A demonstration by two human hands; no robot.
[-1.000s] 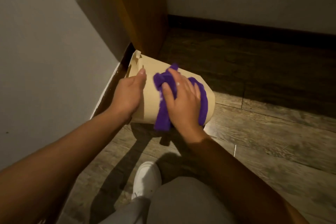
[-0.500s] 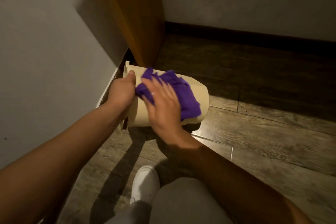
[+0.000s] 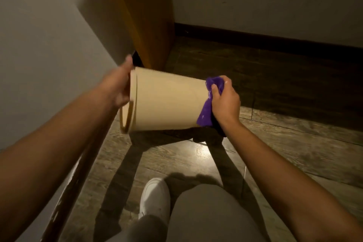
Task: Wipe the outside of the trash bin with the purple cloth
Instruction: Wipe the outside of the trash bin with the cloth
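Note:
A beige trash bin (image 3: 167, 102) is held on its side above the wooden floor, its rim to the left and its base to the right. My left hand (image 3: 117, 88) grips the rim at the open end. My right hand (image 3: 224, 100) clutches the purple cloth (image 3: 208, 112) and presses it against the bin's base end. Part of the cloth is hidden under my fingers, and the base itself is out of sight.
A grey wall (image 3: 49, 45) with a dark skirting runs along the left. An orange-brown wooden panel (image 3: 145, 15) stands just behind the bin. My knee (image 3: 206, 214) and white shoe (image 3: 155, 198) are at the bottom. Wooden floor (image 3: 284, 143) stretches to the right.
The bin was turned so its side faces me and lifted a little. My right hand slid the cloth from the bin's side to its base end. My left hand moved to the rim.

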